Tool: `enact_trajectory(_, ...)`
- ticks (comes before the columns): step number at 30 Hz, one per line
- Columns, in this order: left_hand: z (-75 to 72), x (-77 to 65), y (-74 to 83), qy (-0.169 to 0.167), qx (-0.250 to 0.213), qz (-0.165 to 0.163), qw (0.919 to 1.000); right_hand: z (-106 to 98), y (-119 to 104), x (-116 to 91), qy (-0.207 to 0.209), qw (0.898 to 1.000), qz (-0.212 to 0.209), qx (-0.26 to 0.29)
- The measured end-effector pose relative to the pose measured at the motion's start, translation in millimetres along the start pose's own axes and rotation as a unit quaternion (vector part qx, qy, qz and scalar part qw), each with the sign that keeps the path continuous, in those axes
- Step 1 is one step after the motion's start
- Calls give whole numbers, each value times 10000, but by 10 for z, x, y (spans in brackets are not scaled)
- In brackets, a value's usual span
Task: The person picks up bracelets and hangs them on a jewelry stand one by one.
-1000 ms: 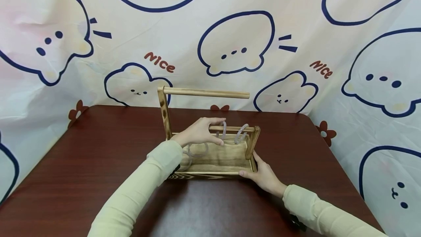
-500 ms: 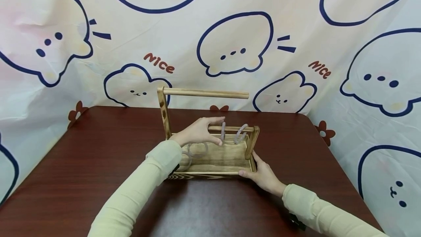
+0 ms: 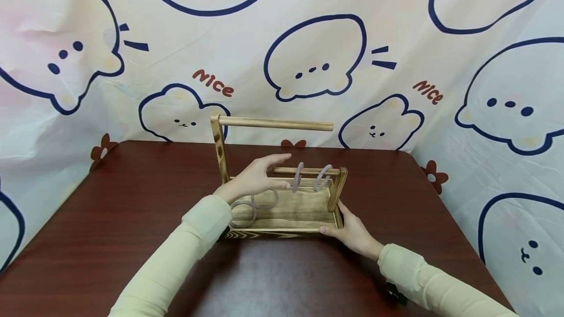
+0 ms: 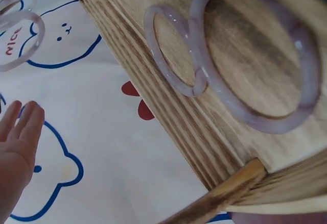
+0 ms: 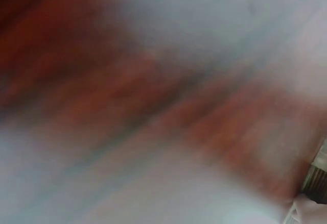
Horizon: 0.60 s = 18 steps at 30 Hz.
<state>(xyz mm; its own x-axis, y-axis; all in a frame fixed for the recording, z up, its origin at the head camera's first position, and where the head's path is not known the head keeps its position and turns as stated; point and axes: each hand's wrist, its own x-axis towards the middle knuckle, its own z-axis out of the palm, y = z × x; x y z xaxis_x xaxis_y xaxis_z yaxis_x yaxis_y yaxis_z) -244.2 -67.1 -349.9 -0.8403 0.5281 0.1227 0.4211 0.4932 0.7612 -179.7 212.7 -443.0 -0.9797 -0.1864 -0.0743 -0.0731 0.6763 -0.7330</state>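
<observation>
Head view | your left hand point(image 3: 252, 176): fingers spread beside ring point(image 3: 296, 177) on lower bar point(image 3: 310, 171) | right hand point(image 3: 355, 235): pinching near right corner of rack point(image 3: 299, 211); best hold that steady

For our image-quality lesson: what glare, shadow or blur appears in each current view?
Head: soft glare, with darker shadow or reflection, on the table; left wrist: rings mostly clear, with bright highlights; right wrist: heavily blurred, clearer only at lower right.
</observation>
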Motion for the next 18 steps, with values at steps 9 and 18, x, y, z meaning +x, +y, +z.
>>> enact_trajectory(9, -23, -283, 23, 560, -167, -152, 9982, -39, -77, 24, -145, 9996, 234, 53)
enact_trajectory(18, 39, -590, 30, 1129, -269, -335, 9927, -62, -111, 25, -96, 9994, 248, 202)
